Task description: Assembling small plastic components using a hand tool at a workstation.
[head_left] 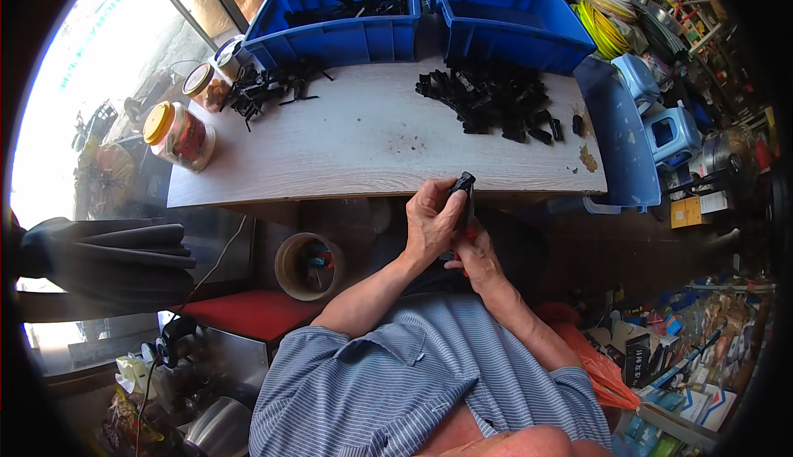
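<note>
My left hand (429, 222) grips a small black plastic part (462, 183) just below the near edge of the pale wooden table (347, 143). My right hand (475, 257) sits right under it, closed around a tool with a red handle that is mostly hidden by the fingers. Both hands touch each other. On the table's far right lies a heap of black plastic parts (491, 98). A smaller heap of black pieces (268, 87) lies at the far left.
Two blue bins (339, 40) (504, 19) stand at the table's back edge. Jars with yellow lids (178, 135) line the left edge. A blue tray (624, 139) hangs off the right side. A round tub (310, 265) sits below the table; clutter fills the right.
</note>
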{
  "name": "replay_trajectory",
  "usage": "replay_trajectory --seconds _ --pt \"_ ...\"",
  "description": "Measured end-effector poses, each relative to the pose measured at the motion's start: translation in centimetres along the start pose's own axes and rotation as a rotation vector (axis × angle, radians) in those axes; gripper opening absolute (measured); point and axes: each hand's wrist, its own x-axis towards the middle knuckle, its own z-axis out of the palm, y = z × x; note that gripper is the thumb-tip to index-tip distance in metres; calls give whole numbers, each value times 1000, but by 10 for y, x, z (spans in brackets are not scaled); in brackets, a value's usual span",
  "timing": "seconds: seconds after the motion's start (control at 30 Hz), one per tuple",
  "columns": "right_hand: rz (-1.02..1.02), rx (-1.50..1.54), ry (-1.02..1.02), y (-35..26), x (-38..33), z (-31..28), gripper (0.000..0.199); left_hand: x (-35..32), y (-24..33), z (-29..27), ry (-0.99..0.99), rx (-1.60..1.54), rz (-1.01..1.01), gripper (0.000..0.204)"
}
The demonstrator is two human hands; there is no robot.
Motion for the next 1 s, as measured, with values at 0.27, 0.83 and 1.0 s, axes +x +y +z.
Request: replay_trajectory --seconds 0.27,0.83,1.0 --pt "41 100 -4 12 8 -1 33 0 -2 1 -16 61 3 19" --pt "93 407 235 0 19 -19 17 100 41 40 -106 571 407 33" --pt "66 362 194 -6 9 -19 8 163 66 -13 247 865 860 41"
